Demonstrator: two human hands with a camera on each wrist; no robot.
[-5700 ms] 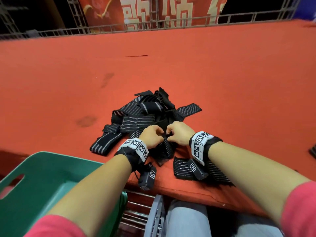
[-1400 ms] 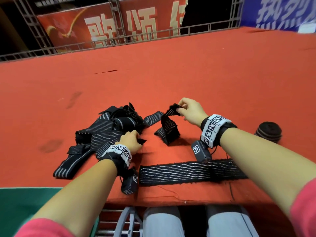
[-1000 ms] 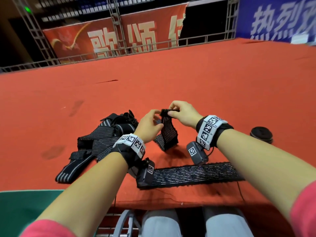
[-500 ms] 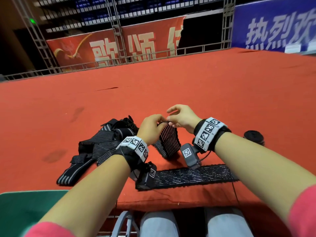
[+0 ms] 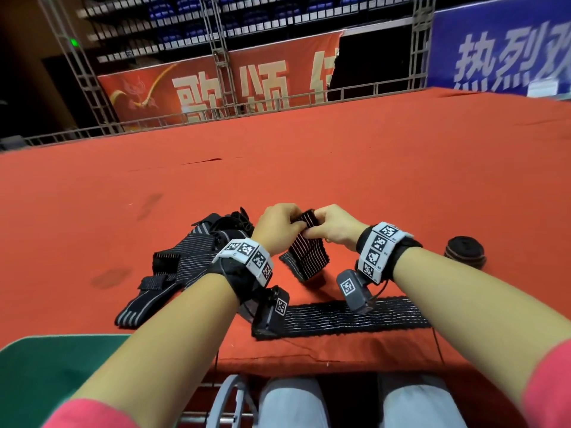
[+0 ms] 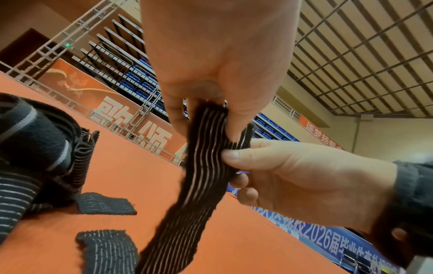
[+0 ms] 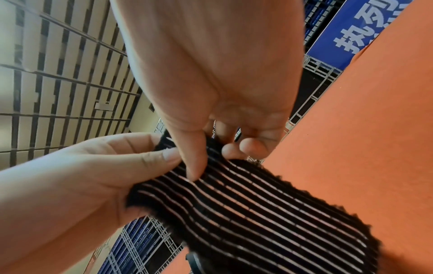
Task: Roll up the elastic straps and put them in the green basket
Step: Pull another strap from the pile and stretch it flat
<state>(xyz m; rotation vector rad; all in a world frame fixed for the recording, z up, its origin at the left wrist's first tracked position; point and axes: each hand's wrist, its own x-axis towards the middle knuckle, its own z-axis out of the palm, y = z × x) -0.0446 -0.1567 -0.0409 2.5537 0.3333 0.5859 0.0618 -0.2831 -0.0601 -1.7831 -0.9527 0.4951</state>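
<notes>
Both hands hold the top end of a black elastic strap (image 5: 307, 251) with thin pale stripes, lifted above the red table. My left hand (image 5: 287, 225) pinches the end from the left and my right hand (image 5: 318, 227) from the right, thumbs on the near face. In the left wrist view the strap (image 6: 199, 185) hangs down from the fingertips. The right wrist view has the strap (image 7: 257, 213) with its top edge curled over under the fingers. Its lower end rests folded on the table. The green basket (image 5: 46, 366) is at the lower left.
A pile of loose black straps (image 5: 188, 257) lies left of my hands. Another strap (image 5: 340, 315) lies flat along the table's front edge. A rolled strap (image 5: 465, 251) stands at the right. Behind the red table (image 5: 309, 165) are railings and banners.
My left hand left the pile and joined the right hand at the raised strap's top end. Both hands now pinch that end close together, and its edge has curled over.
</notes>
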